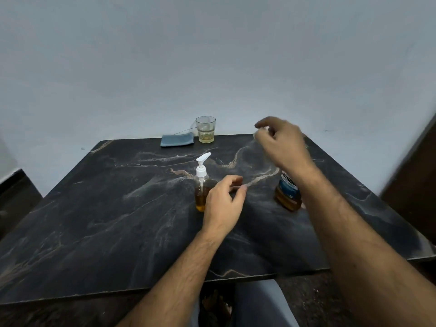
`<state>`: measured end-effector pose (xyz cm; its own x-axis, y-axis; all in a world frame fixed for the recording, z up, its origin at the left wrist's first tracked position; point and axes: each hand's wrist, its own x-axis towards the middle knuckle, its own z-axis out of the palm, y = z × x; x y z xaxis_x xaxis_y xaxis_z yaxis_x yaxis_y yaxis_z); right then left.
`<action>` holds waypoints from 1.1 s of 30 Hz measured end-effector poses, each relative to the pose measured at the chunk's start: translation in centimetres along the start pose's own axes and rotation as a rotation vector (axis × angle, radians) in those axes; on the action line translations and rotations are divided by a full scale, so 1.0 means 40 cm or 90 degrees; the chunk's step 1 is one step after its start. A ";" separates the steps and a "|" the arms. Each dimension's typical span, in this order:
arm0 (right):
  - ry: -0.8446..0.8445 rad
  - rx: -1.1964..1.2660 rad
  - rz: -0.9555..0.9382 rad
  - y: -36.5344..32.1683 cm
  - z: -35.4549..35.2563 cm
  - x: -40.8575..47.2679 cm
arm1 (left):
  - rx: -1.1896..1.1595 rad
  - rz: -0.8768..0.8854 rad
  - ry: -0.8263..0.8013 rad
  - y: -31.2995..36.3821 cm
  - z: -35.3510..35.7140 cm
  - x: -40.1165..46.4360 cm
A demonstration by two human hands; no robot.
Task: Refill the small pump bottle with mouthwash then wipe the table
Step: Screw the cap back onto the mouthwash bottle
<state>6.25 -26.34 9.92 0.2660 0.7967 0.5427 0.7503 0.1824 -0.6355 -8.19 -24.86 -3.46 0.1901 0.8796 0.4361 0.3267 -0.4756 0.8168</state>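
Note:
The small clear pump bottle (201, 185), with a white pump head and amber liquid in its lower half, stands upright near the middle of the dark marble table (106, 208). My left hand (223, 200) hovers just right of it with loosely curled fingers that are apart, holding nothing. At the right stands the mouthwash bottle (288, 195), blue-labelled and amber at the bottom, its top hidden behind my right wrist. My right hand (282, 143) is raised above it and blurred, with bent fingers. Whether it holds something small is unclear.
A glass (205, 129) with a little yellowish liquid stands at the table's far edge, and a folded blue-grey cloth (177, 140) lies to its left. A pale wall rises behind the table. My knees show below the near edge.

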 end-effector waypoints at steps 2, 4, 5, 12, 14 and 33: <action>0.030 0.017 -0.011 -0.019 -0.061 0.010 | -0.007 -0.007 -0.019 0.010 0.019 0.015; 0.060 0.026 0.000 -0.014 -0.109 0.023 | -0.028 -0.023 -0.046 0.025 0.042 0.034; 0.070 0.028 0.015 -0.003 -0.130 0.028 | -0.043 -0.035 -0.066 0.036 0.055 0.047; 0.116 0.086 0.127 0.120 -0.175 0.027 | -0.129 -0.096 -0.303 0.126 0.160 0.114; 0.101 0.135 0.143 0.141 -0.177 0.020 | -0.148 -0.105 -0.327 0.145 0.188 0.114; -0.032 0.295 0.073 0.139 -0.124 -0.017 | -0.103 -0.090 -0.275 0.109 0.168 0.116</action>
<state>13.22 -28.71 8.74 0.2931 0.8515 0.4348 0.3659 0.3203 -0.8738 0.35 -22.95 -0.41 0.5326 0.8333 0.1482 0.2353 -0.3139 0.9199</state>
